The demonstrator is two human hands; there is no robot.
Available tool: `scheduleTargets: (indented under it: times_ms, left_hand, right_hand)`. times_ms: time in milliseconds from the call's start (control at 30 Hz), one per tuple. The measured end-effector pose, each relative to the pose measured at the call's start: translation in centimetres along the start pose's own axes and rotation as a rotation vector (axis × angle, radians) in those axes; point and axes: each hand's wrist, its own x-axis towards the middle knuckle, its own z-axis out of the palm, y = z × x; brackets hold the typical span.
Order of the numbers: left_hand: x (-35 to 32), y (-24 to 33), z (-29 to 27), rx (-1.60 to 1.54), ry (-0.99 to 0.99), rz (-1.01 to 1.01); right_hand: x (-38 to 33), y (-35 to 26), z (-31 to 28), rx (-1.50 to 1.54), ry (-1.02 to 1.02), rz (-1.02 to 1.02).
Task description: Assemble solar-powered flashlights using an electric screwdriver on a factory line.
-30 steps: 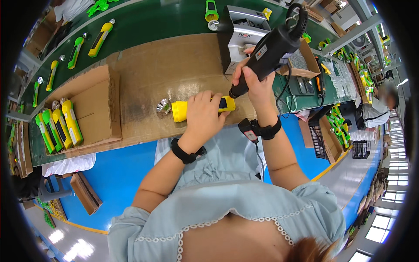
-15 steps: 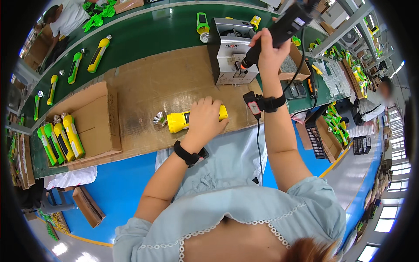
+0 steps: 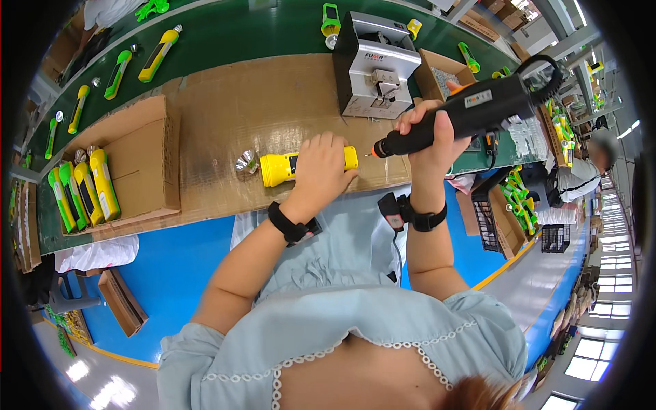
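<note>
My left hand (image 3: 321,165) is closed over the middle of a yellow flashlight (image 3: 275,170), pressing it flat against the cardboard sheet. The flashlight's wide head points left, beside a loose silver reflector (image 3: 247,162). Gripped in my right hand (image 3: 437,137) is a black electric screwdriver (image 3: 471,113), held almost level. Its bit points left, close to the flashlight's right end; whether the two touch I cannot tell. Behind my right hand stands a grey and black screw feeder (image 3: 377,65).
Several green and yellow flashlights stand in an open cardboard box (image 3: 147,157) at the left. More lie along the green bench (image 3: 225,34) behind. A small carton of screws (image 3: 437,75) sits right of the feeder. Brown cardboard (image 3: 253,102) covers the bench before me.
My right hand has brought the screwdriver from the screw feeder down toward the flashlight's right end, tilting it nearly level. My left hand still holds the flashlight in place.
</note>
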Motion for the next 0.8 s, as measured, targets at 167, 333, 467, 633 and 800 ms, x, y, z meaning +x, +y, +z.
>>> scheduleTargets:
  times_ms: [167,333,467,633,800]
  left_hand:
    - [0.2,-0.5,0.3,-0.019,0.016,0.015]
    - [0.1,-0.5,0.5,-0.019,0.018,-0.012]
    - [0.1,-0.4,0.4,-0.038,0.006,-0.031]
    - [-0.2,-0.7,0.6,-0.036,0.014,-0.038]
    - [-0.1,-0.4,0.4,-0.023,0.027,-0.031]
  right_hand:
    - [-1.6,-0.8,0.9,-0.005,-0.006,0.013]
    - [-1.9,0.0,1.3,-0.075,0.000,0.025]
    - [-2.5,1.8,0.6,-0.040,-0.011,0.057]
    - [-2.9,3.1,0.8,-0.032,0.002,0.128]
    - [-2.6,3.5,0.7,-0.067,-0.015,0.150]
